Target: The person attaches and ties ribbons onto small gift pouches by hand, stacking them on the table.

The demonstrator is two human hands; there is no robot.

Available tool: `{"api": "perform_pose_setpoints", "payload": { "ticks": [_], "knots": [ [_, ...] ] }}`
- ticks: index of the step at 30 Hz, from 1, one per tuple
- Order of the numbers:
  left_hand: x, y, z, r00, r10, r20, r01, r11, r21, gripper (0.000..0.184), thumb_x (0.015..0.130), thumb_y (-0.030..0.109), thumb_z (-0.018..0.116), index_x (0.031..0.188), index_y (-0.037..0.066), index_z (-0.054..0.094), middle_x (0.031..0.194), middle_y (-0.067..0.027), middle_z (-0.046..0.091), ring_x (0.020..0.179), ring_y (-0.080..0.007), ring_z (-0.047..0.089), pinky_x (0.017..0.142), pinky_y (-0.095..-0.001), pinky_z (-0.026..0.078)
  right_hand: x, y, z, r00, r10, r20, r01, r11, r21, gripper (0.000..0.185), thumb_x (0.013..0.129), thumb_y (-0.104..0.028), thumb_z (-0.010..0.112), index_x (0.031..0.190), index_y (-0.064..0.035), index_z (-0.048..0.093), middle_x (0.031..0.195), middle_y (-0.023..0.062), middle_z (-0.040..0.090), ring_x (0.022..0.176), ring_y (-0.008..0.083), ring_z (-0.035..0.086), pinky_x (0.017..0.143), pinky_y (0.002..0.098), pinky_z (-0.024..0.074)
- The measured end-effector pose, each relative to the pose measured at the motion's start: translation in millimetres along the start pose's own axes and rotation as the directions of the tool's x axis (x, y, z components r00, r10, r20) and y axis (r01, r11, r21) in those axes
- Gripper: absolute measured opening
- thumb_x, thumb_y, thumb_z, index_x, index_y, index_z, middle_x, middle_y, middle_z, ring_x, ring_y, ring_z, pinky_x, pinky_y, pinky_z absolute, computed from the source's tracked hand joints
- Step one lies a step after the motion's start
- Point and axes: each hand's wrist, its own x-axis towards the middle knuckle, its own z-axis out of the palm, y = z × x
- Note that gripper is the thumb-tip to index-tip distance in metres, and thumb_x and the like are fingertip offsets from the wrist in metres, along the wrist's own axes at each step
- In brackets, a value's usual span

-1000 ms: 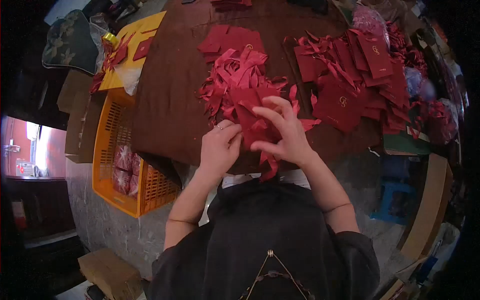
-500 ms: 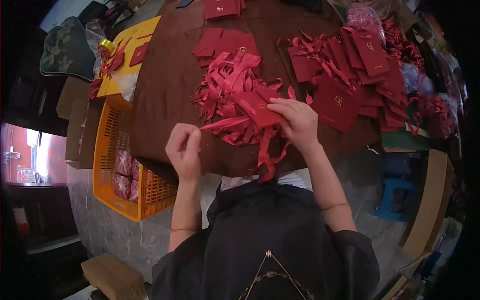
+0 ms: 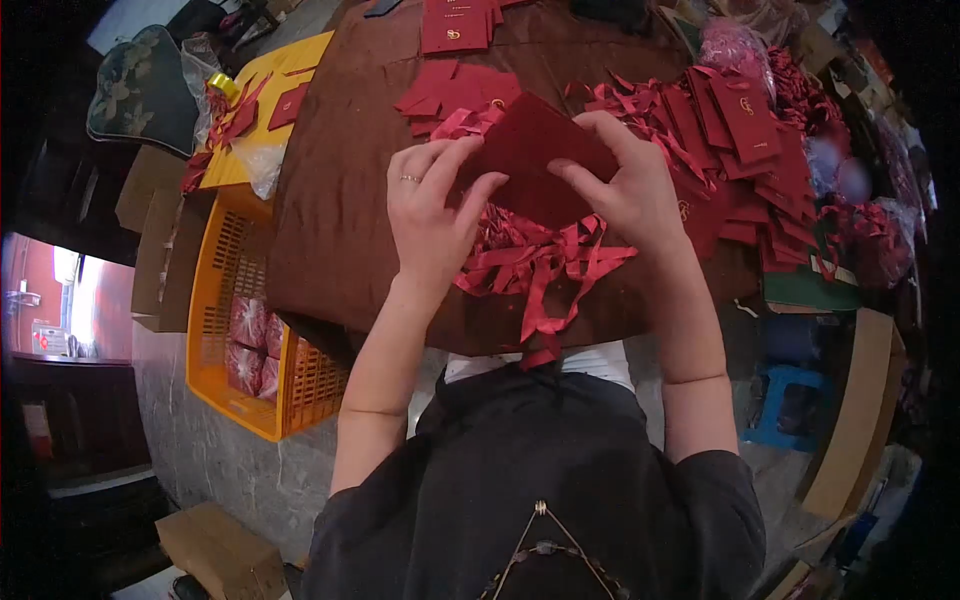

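A flat, dark red paper pouch (image 3: 535, 165) is held up and tilted over the table. My right hand (image 3: 640, 185) grips its right side, thumb across the near face and fingers behind. At the pouch's left edge is my left hand (image 3: 430, 205), wearing a ring, with its fingertips and thumb closed around that edge; the fingertips are partly hidden. Below and behind the pouch lies a heap of red ribbons (image 3: 540, 262), some strands hanging toward the table's near edge.
Red pouches with gold lettering (image 3: 745, 115) and ribbons pile up on the right. Flat pouches (image 3: 430, 90) and another stack (image 3: 455, 30) lie farther back on the brown tablecloth (image 3: 340, 200). A yellow crate (image 3: 205, 330) with wrapped bundles stands left; a blue stool (image 3: 790, 405) stands right.
My left hand has moved up and right from a ribbon strand to the pouch's left edge. My right hand has raised and turned the pouch, showing a plain face.
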Motion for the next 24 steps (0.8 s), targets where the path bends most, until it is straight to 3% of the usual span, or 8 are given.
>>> {"api": "perform_pose_setpoints", "payload": {
  "ticks": [3, 4, 6, 9, 12, 15, 19, 24],
  "knots": [
    [11, 4, 3, 0.990, -0.139, -0.011, 0.134, 0.969, -0.207, 0.032, 0.073, 0.012, 0.086, 0.101, 0.006, 0.071, 0.096, -0.0057, 0.068, 0.091, -0.0231, 0.063, 0.078, -0.0341, 0.052, 7, -6, -7, 0.998, -0.018, 0.058, 0.014, 0.997, 0.080, 0.037, 0.084, -0.012, 0.080, 0.113, 0.0016, 0.062, 0.103, 0.0094, 0.073, 0.097, 0.0143, 0.068, 0.085, 0.0296, 0.0534],
    [18, 20, -8, 0.931, -0.338, 0.138, 0.362, 0.906, -0.220, 0.027, 0.080, 0.006, 0.083, 0.101, 0.002, 0.068, 0.095, -0.0004, 0.064, 0.084, -0.0098, 0.059, 0.077, -0.0237, 0.050, 6, -6, -8, 0.999, 0.003, 0.054, -0.007, 0.997, 0.070, 0.037, 0.084, -0.012, 0.080, 0.113, 0.0016, 0.062, 0.103, 0.0094, 0.073, 0.097, 0.0143, 0.068, 0.085, 0.0296, 0.0534],
    [17, 5, -7, 0.851, -0.442, 0.285, 0.523, 0.770, -0.366, 0.026, 0.081, 0.003, 0.082, 0.102, 0.001, 0.066, 0.089, 0.0027, 0.060, 0.084, -0.0068, 0.056, 0.076, -0.0217, 0.048, 7, -4, -7, 0.982, -0.011, 0.186, -0.055, 0.936, 0.347, 0.033, 0.087, -0.011, 0.077, 0.113, 0.0021, 0.062, 0.104, 0.0072, 0.072, 0.100, 0.0139, 0.066, 0.089, 0.0292, 0.0524],
    [2, -23, -14, 0.808, -0.520, 0.275, 0.588, 0.700, -0.404, 0.021, 0.080, 0.005, 0.082, 0.096, 0.000, 0.070, 0.085, 0.0011, 0.065, 0.079, -0.0074, 0.058, 0.074, -0.0228, 0.048, 6, 16, -12, 0.996, 0.093, -0.012, -0.081, 0.920, 0.384, 0.027, 0.092, -0.012, 0.073, 0.116, -0.0007, 0.065, 0.102, 0.0043, 0.073, 0.098, 0.0137, 0.067, 0.088, 0.0295, 0.0533],
    [-25, -52, -20, 0.794, -0.580, 0.182, 0.606, 0.736, -0.300, 0.020, 0.083, 0.006, 0.080, 0.099, -0.003, 0.071, 0.087, -0.0017, 0.068, 0.082, -0.0089, 0.061, 0.076, -0.0244, 0.049, -5, 61, -21, 0.975, 0.116, -0.190, -0.137, 0.985, -0.101, 0.019, 0.092, -0.014, 0.070, 0.105, -0.0004, 0.072, 0.094, 0.0084, 0.075, 0.089, 0.0154, 0.071, 0.080, 0.0288, 0.0546],
    [-44, -59, -20, 0.780, -0.613, 0.124, 0.622, 0.739, -0.259, 0.019, 0.085, 0.006, 0.078, 0.100, -0.004, 0.072, 0.089, -0.0033, 0.069, 0.085, -0.0101, 0.062, 0.079, -0.0261, 0.050, -17, 113, 12, 0.972, 0.216, -0.097, -0.237, 0.881, -0.409, 0.025, 0.091, -0.026, 0.068, 0.098, -0.0030, 0.073, 0.094, 0.0153, 0.074, 0.090, 0.0329, 0.072, 0.079, 0.0434, 0.0558],
    [-49, -45, -19, 0.737, -0.661, 0.142, 0.652, 0.639, -0.409, 0.025, 0.089, 0.008, 0.076, 0.110, -0.004, 0.071, 0.097, -0.0042, 0.070, 0.089, -0.0095, 0.062, 0.081, -0.0259, 0.050, -13, 154, 62, 0.921, 0.377, -0.093, -0.334, 0.647, -0.685, 0.032, 0.086, -0.041, 0.073, 0.090, -0.0094, 0.075, 0.085, 0.0167, 0.072, 0.085, 0.0354, 0.071, 0.076, 0.0474, 0.0574],
    [-43, -28, -42, 0.622, -0.750, 0.226, 0.731, 0.452, -0.510, 0.028, 0.090, 0.006, 0.076, 0.115, -0.005, 0.069, 0.097, -0.0023, 0.069, 0.087, -0.0075, 0.062, 0.079, -0.0219, 0.050, -8, 170, 77, 0.939, 0.339, -0.052, -0.268, 0.634, -0.725, 0.026, 0.085, -0.037, 0.072, 0.091, -0.0115, 0.075, 0.090, 0.0132, 0.072, 0.082, 0.0334, 0.071, 0.072, 0.0449, 0.0574]
  ]
}}
